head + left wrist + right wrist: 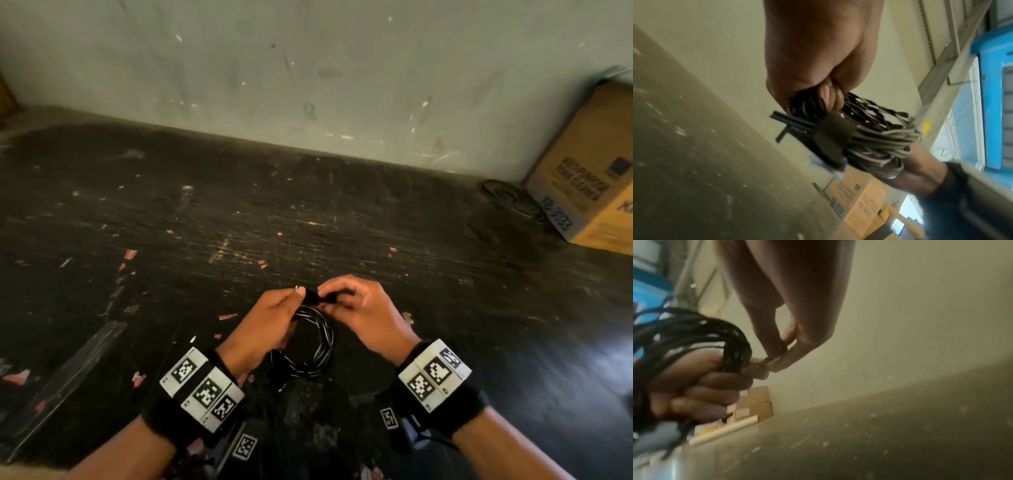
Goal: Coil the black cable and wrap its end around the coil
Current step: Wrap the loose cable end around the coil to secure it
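Observation:
The black cable (317, 346) is wound into a coil of several loops that hangs between my hands above the dark worktop (239, 212). My left hand (287, 303) grips the top of the coil, fingers curled round the bundle (875, 141). A short black band (830, 139) is wrapped round the bundle there. My right hand (337, 291) pinches the black end piece (777, 353) between thumb and fingertips, right against the left hand (705, 386). The coil (694, 337) hangs over the left fist. Whether the pinched piece is a strap or the cable's end is unclear.
A cardboard box (589, 195) stands at the back right against the pale wall (308, 68), with a flat dark round object (503, 195) beside it. Red paper scraps (130, 254) dot the worktop. A pale tube (725, 430) and cardboard pieces (756, 402) lie at the far left.

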